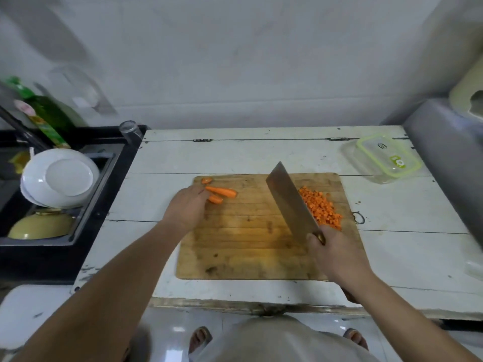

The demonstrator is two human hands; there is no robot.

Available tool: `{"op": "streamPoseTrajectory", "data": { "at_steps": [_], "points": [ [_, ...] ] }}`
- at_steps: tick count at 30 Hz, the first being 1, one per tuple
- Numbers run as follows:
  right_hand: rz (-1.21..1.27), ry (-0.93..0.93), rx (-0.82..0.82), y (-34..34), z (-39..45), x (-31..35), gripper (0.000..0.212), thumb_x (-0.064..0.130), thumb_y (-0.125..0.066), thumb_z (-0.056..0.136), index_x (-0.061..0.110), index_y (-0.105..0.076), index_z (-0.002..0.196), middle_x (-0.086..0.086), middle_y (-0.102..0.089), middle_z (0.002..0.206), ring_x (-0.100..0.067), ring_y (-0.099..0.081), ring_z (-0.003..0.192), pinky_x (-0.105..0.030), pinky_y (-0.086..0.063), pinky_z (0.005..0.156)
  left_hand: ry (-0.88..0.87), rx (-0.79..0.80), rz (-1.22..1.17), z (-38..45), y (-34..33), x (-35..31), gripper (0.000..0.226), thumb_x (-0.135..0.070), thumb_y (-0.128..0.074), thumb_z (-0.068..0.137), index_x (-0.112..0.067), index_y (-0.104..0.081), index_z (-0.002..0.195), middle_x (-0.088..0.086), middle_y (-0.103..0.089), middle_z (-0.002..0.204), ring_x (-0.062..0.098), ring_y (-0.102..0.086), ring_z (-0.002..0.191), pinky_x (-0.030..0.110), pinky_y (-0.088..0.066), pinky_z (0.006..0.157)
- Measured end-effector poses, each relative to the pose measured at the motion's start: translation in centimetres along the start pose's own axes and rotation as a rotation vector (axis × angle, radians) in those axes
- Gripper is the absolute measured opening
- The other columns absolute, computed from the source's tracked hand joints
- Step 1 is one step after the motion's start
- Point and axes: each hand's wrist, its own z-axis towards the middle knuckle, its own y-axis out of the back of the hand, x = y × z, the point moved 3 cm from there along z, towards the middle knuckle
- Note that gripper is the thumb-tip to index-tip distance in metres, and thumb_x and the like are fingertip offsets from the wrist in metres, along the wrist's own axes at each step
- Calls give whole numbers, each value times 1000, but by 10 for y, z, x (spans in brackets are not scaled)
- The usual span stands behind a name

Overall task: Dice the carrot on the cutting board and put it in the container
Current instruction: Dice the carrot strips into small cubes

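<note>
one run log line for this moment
left hand: on uncut carrot pieces | right hand: grips cleaver | diced pile: on board | container: lidded

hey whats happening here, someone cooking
A person is dicing carrot on a wooden cutting board. The right hand grips a cleaver, raised beside a pile of diced carrot. The left hand touches the uncut carrot pieces. The container sits lidded, far right.
</note>
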Motion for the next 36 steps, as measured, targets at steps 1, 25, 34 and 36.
{"op": "streamPoseTrajectory", "data": {
  "at_steps": [1, 25, 34, 36],
  "points": [
    [6, 0, -8, 0, 1, 1, 17, 39, -47, 102, 29, -59, 100, 5, -65, 78, -16, -63, 65, -35, -51, 54, -42, 0, 2, 2, 1, 0, 39, -11, -67, 86, -25, -66, 123, 0, -62, 136, 23, -61, 122, 38, -50, 103],
    [-5, 74, 100, -12, -4, -13, 18, 32, -51, 102, 35, -50, 85, 3, -60, 74, -18, -60, 62, -42, -53, 57, 738, 383, -994, -74, 1, -154, 32, -37, -48, 107, -13, -63, 91, 7, -72, 69, 22, -74, 60, 37, -64, 64],
    [-279, 169, 140, -32, -25, 1, 19, 39, -41, 105, 29, -48, 91, 5, -53, 71, -27, -63, 76, -34, -36, 59, -214, -306, -352, -102, -46, -144, 26, -15, -71, 93, -11, -72, 119, 3, -64, 126, 18, -52, 132, 32, -45, 112],
    [-255, 185, 119, -30, -29, 3, 20, 37, -43, 105, 29, -42, 86, 6, -50, 64, -24, -59, 68, -33, -31, 52, -196, -323, -365, -99, -47, -143, 25, -17, -70, 95, -12, -72, 119, 2, -65, 126, 17, -51, 134, 32, -43, 114]
  ]
}}
